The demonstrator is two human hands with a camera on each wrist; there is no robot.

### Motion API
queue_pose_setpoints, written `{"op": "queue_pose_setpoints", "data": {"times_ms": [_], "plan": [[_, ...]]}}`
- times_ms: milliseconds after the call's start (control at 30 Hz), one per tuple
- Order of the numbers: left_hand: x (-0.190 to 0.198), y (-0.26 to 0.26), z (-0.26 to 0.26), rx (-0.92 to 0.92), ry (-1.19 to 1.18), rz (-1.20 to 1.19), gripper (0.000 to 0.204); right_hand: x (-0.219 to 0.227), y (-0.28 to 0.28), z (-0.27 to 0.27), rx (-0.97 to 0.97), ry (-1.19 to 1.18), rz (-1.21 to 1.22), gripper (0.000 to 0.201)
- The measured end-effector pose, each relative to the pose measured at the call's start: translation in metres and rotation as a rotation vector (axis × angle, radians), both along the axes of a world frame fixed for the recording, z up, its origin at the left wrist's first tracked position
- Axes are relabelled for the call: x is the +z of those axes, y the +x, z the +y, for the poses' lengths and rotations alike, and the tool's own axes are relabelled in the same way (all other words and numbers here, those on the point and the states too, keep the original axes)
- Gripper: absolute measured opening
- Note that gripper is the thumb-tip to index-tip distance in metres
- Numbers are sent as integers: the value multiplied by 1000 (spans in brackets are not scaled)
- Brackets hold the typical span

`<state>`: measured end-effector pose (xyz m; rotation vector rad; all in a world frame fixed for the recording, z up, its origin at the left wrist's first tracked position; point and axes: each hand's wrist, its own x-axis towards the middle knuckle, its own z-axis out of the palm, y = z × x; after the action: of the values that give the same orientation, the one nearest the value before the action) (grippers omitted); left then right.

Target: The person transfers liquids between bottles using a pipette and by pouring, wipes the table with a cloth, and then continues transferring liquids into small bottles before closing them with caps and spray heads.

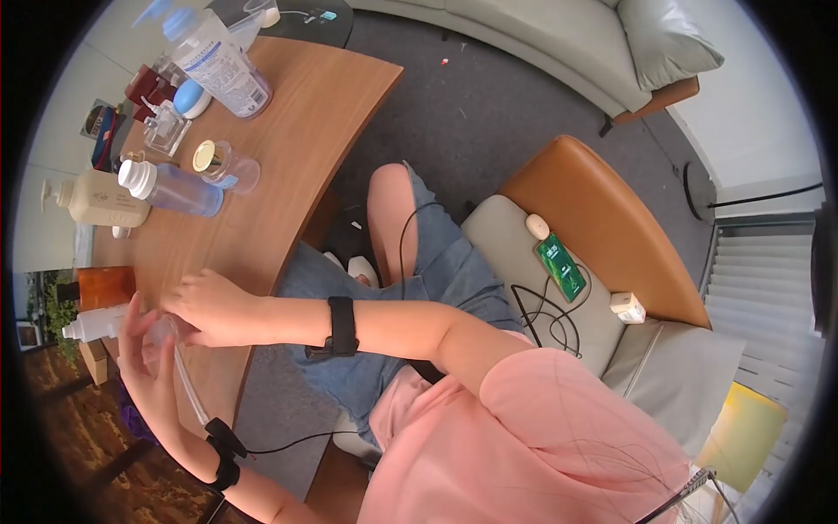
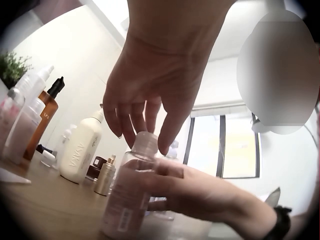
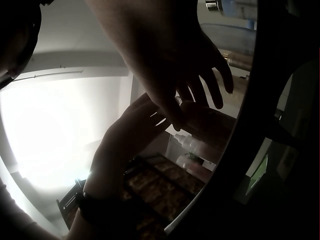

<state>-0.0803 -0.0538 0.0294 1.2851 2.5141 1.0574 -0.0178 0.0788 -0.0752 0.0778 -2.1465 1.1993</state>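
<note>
A clear plastic bottle with pinkish contents [image 2: 122, 205] stands upright on the wooden table between both hands. From above, the left hand [image 2: 157, 80] pinches its translucent cap [image 2: 146, 144], thumb on one side and fingertips on the other. The right hand [image 2: 200, 187] grips the bottle's body from the side, its fingers wrapped across the front. In the head view the left hand [image 1: 148, 349] and right hand [image 1: 214, 307] meet at the table edge and largely cover the bottle. Right beside the left fingers is a white bottle [image 1: 96, 325].
Along the wooden table [image 1: 323, 105] stand a cream pump bottle [image 1: 109, 199], a bottle of bluish liquid [image 1: 188, 190], a gold-lidded jar [image 1: 236, 168] and a large pump bottle [image 1: 223, 74]. A lit phone [image 1: 560, 266] and a black cable [image 1: 546, 319] lie on the chair.
</note>
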Motion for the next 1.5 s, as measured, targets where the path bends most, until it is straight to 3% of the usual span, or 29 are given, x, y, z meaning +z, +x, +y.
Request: {"op": "queue_pose_setpoints", "data": {"times_ms": [33,167,233,367,433,467,533,633,900,1067,1167,1300,1333,1400,1467,1500], "plan": [[1,4,2,-120,95,11,54,-1,-1,0,-7,2,6,43],[3,4,3,-65,33,185,53,-2,-2,-3,-33,-38,84,40],[2,-2,-3,181,-174,165,49,-1,-1,-1,-24,-15,59,40],[2,0,-2,74,-112,185,47,0,-2,0,-35,14,32,37],[2,3,0,31,35,-10,45,-1,-3,-2,-44,6,45,37],[1,2,0,27,36,-12,45,-1,-3,-3,-49,0,60,37],[-1,-1,-2,84,-34,253,44,-2,-4,-3,-59,2,64,35],[-1,-7,-8,139,-50,39,43,-1,-4,-3,-55,4,47,33],[-3,-10,-10,77,-53,145,45,-5,-8,-5,-44,24,28,33],[-2,-7,-7,104,-93,195,44,4,9,-13,-187,98,13,47],[-4,-12,-12,93,-98,119,42,22,62,2,-179,72,108,51],[-3,-15,-13,70,-120,163,38,4,161,48,-88,120,70,38],[-3,-14,-12,77,-131,173,37,1,193,67,-169,87,77,32],[-3,-14,-11,95,-136,160,35,-4,257,97,-336,-68,-164,21],[-2,-15,-10,95,-139,158,35,-33,311,124,-605,-202,-271,17],[-3,-16,-11,100,-141,161,35,-18,342,134,-718,-229,-422,18]]}}
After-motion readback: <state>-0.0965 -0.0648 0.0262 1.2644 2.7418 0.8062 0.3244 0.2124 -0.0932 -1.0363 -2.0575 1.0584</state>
